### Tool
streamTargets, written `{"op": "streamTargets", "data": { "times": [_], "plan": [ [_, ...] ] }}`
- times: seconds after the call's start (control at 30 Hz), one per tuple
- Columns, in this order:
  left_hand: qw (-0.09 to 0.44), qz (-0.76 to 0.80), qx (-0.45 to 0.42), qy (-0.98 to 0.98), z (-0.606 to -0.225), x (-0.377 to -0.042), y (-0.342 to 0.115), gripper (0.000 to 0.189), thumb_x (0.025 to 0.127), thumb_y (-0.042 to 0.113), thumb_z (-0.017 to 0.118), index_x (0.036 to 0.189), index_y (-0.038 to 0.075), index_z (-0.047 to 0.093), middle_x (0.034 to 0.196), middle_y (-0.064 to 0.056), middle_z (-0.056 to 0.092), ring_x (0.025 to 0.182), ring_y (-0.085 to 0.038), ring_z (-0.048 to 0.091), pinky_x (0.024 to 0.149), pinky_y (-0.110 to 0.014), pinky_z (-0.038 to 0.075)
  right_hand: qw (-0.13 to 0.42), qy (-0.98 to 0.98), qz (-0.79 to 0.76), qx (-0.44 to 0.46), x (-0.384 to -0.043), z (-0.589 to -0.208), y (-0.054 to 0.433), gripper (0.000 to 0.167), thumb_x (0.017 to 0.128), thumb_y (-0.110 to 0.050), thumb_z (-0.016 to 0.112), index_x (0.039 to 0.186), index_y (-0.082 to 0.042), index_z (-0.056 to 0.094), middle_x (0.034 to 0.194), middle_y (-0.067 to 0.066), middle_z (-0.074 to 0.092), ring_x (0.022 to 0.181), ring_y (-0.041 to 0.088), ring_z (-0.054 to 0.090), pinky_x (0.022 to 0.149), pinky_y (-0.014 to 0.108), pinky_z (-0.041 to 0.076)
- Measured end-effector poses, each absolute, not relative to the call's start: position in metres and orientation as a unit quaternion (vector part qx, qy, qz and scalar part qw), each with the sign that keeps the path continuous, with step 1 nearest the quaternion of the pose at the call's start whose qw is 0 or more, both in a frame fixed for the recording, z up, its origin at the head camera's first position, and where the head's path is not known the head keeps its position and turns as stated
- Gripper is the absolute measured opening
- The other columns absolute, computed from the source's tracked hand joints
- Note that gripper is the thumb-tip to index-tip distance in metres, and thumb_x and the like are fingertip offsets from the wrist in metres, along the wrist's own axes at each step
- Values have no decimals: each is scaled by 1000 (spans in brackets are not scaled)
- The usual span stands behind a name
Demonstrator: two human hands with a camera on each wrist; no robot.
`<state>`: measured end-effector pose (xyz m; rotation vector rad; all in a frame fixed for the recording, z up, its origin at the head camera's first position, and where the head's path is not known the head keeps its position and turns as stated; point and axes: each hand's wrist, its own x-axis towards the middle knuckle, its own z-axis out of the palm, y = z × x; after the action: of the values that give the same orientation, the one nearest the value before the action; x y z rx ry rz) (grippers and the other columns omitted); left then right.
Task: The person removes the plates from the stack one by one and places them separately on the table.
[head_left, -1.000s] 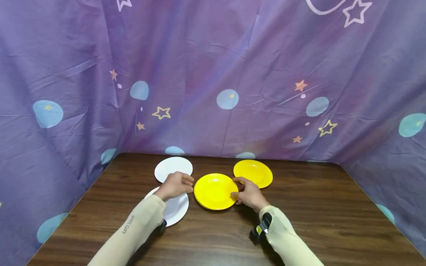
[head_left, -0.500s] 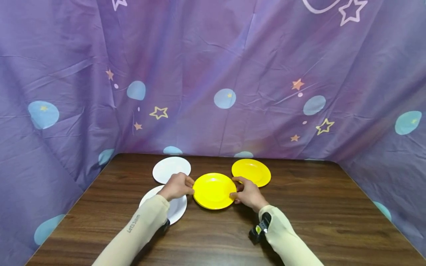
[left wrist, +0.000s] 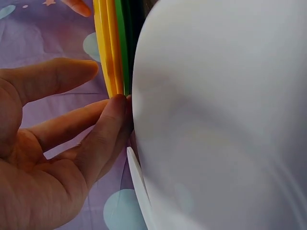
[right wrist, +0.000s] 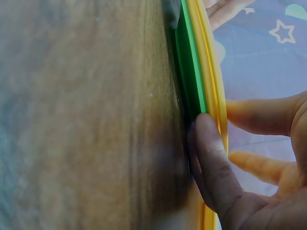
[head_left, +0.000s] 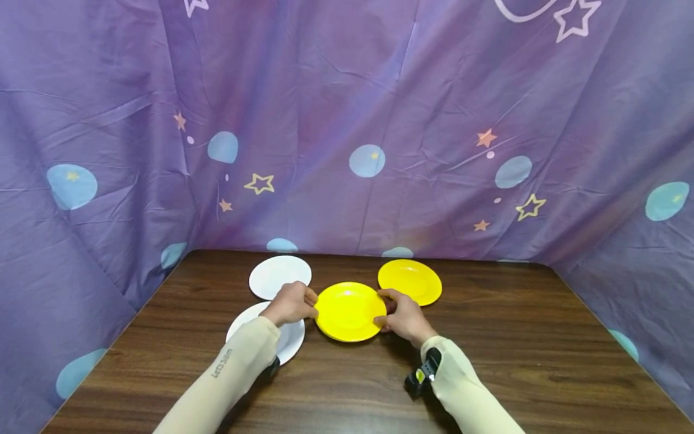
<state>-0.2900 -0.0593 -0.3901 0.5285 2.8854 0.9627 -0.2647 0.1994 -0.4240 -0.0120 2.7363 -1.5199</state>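
Brought the left hand [head_left: 294,302] from just beside the stack [head_left: 349,311] into a narrow pinch on its left rim — now held from both sides, with the right hand [head_left: 405,316] half-curled round the right rim. Found mid-surface [head_left: 515,337], yellow over green — right of two white plates [head_left: 278,277], near-left of a yellow plate [head_left: 410,280].

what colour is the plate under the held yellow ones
The lower plate is green, clearest from the right wrist.
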Motion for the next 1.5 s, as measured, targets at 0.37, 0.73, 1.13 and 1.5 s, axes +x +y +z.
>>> {"op": "streamTargets", "data": {
  "times": [0.37, 0.73, 1.13, 1.5],
  "plan": [
    [29, 263, 196, 944, -391, -295, -58, 19, 70, 8, 78, 89, 7, 78, 79, -2, 76, 75, -13, 63, 68, -21, 48, 5, 872, -489, -13, -264, -425, 200, 59, 79, 9, 74, 135, 2, 58, 99, 20, 66, 70, 18, 61, 60, 30, 58],
    [52, 303, 165, 937, -388, -293, -57, 7, 75, 6, 71, 80, 7, 77, 68, 1, 73, 60, -6, 59, 56, -16, 41, 5, 859, -512, -21, -260, -423, 206, 44, 86, 11, 63, 130, 6, 60, 110, 26, 62, 77, 19, 63, 61, 33, 61],
    [41, 252, 186, 949, -386, -295, -59, 19, 75, 12, 75, 93, 7, 81, 94, -4, 80, 87, -19, 67, 81, -29, 54, 2, 864, -504, 0, -260, -420, 211, 45, 85, 11, 61, 130, 5, 61, 114, 27, 64, 72, 17, 62, 58, 30, 58],
    [42, 228, 192, 954, -384, -295, -58, 16, 76, 12, 76, 91, 9, 82, 93, -3, 80, 86, -19, 67, 80, -30, 54, -20, 863, -505, -12, -259, -419, 228, 46, 82, 11, 62, 128, 8, 62, 93, 17, 61, 62, 17, 54, 56, 28, 52]
  ]
}}
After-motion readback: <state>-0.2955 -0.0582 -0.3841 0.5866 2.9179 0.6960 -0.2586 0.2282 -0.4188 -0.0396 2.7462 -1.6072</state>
